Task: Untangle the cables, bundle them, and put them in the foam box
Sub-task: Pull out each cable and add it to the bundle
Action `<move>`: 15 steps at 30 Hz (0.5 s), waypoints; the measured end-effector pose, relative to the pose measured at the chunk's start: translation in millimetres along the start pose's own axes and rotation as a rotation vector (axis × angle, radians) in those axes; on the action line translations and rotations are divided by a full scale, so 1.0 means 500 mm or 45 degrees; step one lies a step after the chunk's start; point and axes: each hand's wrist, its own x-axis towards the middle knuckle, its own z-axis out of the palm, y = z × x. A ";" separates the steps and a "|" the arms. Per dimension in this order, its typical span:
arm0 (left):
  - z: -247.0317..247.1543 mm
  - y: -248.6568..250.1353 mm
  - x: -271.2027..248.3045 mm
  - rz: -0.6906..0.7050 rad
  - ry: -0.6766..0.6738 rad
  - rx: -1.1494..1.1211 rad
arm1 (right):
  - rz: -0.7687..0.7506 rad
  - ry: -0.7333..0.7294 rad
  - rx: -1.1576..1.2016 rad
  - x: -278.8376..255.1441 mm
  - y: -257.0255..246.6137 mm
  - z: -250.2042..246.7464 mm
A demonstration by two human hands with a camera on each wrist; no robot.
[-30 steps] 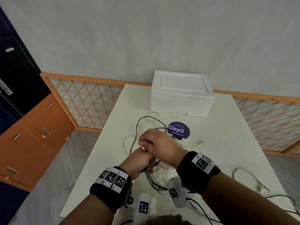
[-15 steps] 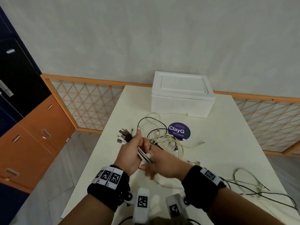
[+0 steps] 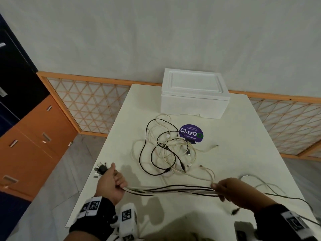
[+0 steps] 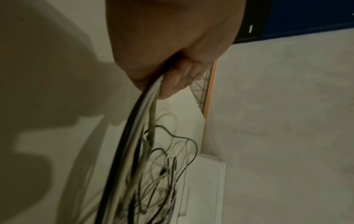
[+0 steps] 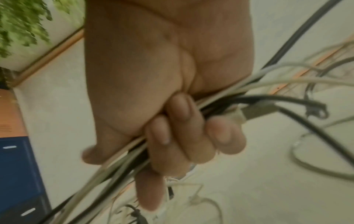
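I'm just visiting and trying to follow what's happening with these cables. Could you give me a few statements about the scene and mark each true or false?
1. Both hands grip the same stretch of cables. True: the left hand and right hand hold the held cables between them.
2. The foam box is open. False: the foam box has its lid on.
3. A tangle of cables lies on the table. True: the loose tangle lies in front of the box.
4. The purple sticker sits on the box lid. False: the purple sticker is on the table.
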 end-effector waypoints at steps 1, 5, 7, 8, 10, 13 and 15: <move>0.001 -0.017 0.000 -0.020 -0.007 0.032 | 0.050 0.006 -0.077 0.007 0.010 0.009; 0.015 -0.063 0.001 -0.078 -0.015 0.163 | 0.162 0.009 -0.366 0.049 0.042 0.037; 0.022 -0.072 0.004 -0.085 -0.011 0.207 | 0.173 0.128 -0.419 0.069 0.041 0.042; 0.025 -0.072 0.005 -0.081 -0.007 0.215 | 0.192 0.226 -0.381 0.077 0.034 0.041; 0.032 -0.070 0.007 -0.069 -0.006 0.214 | 0.244 0.372 -0.262 0.089 0.020 0.035; 0.043 -0.065 0.008 -0.051 -0.018 0.195 | 0.217 0.437 -0.190 0.091 -0.010 0.021; 0.048 -0.062 0.010 -0.047 -0.022 0.187 | 0.095 0.519 -0.195 0.089 -0.049 0.008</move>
